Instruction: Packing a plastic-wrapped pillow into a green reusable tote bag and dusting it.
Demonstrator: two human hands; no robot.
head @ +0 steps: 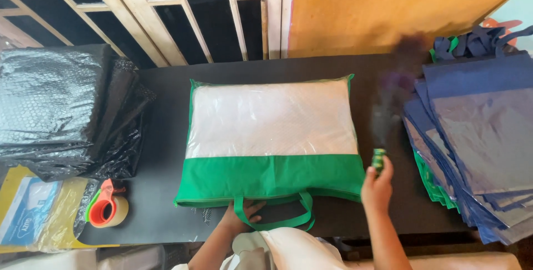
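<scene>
Green zip bag point(271, 178) with a clear front panel lay flat in the middle of the black bench point(166, 86), green band and handles toward the person. White padded fill showed through the clear panel.

Left hand point(242, 214) rested flat on the bench at the bag's near edge, fingers spread, just beside the green handle loop point(277, 223); it gripped nothing that I could see.

Right hand point(377, 189) was raised just off the bag's right corner, fingers curled shut around a small green-and-dark striped object point(379, 160) sticking up out of the fist. Couldn't tell what the object was. A blurred dark smear sat above it.

Stack of blue bags point(477, 136) with clear panels sat on the right end of the bench, some green ones underneath. Folded black bubble wrap point(61, 109) was piled on the left. A tape dispenser point(106, 208) with an orange core and green frame sat near the left front edge, beside a yellow packet point(33, 214).
</scene>
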